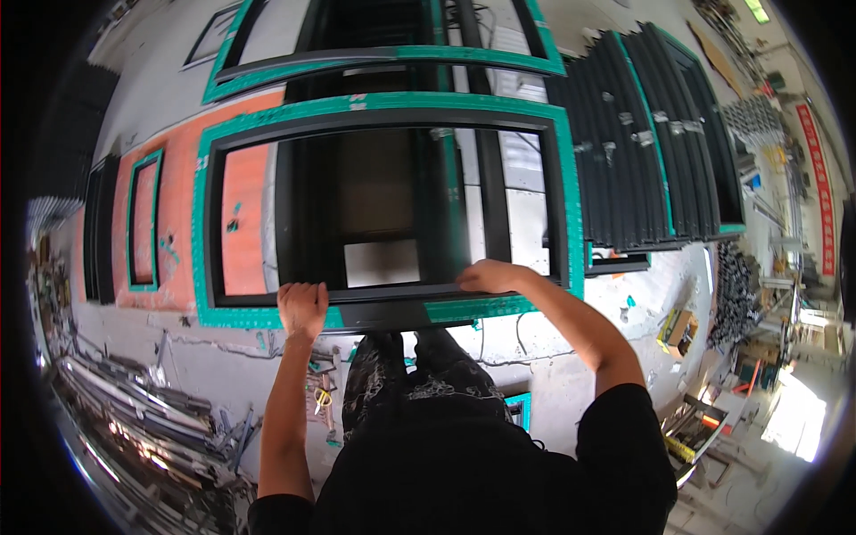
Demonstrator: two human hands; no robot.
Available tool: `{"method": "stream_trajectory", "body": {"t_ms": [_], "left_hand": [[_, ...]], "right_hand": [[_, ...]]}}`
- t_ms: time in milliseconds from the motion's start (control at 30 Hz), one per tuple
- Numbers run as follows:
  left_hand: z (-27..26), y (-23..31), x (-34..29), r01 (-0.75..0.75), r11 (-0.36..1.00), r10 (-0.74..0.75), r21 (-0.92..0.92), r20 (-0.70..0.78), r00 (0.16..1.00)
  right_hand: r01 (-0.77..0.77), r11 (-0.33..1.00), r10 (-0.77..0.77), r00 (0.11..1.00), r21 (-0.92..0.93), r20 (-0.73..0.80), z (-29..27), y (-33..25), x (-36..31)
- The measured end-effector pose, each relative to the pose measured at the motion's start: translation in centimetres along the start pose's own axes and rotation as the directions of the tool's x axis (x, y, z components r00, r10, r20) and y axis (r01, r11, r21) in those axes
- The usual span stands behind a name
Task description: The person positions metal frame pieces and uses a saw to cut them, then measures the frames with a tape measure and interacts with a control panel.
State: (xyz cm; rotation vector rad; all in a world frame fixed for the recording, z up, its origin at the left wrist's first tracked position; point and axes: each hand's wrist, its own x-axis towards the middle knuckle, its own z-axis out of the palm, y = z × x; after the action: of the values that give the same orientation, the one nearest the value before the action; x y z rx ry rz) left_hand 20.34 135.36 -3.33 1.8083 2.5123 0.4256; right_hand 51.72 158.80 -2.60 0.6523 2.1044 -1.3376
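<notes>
A large frame (388, 311), black on its inside edges and mostly covered in green along its face, lies right in front of the person, its near side just beyond their legs. The left hand (303, 308) has its fingers curled over that near side, toward its left end, pinching the rail. The right hand (490, 278) lies right of the middle of the same side, fingers bent and touching the inner edge; I cannot tell whether it grips there or only rests. Through the opening show dark, blurred shapes that are hard to make out. Just past the far side is a second frame (383, 61), also black and green. To the right stands a row of dark frames (637, 143), packed close together. An orange sheet (183, 205) lies at the left, and metal bars (143, 419) are heaped at the lower left.
</notes>
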Motion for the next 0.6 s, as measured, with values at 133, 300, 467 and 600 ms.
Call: {"method": "stream_trajectory", "body": {"t_ms": [133,300,467,600], "left_hand": [[-0.5,0.1,-0.1,-0.003,1.0,0.005,-0.016,0.085,0.996],[-1.0,0.5,-1.5,-0.025,0.996,0.022,-0.083,-0.04,0.999],[-1.1,0.6,-1.0,-0.026,0.994,0.015,-0.108,-0.102,0.995],[-0.7,0.5,-0.8,-0.033,0.986,0.006,-0.164,-0.167,0.986]], "right_hand": [[-0.101,0.994,0.107,0.979,-0.046,0.172,-2.0,-1.0,0.8],[-0.067,0.998,0.069,0.967,-0.017,0.247,-2.2,-0.4,1.2],[-0.057,0.997,0.07,0.956,-0.054,0.284,-2.5,-0.6,1.7],[-0.057,0.992,0.087,0.955,-0.113,0.282,-2.3,-1.2,1.4]]}}
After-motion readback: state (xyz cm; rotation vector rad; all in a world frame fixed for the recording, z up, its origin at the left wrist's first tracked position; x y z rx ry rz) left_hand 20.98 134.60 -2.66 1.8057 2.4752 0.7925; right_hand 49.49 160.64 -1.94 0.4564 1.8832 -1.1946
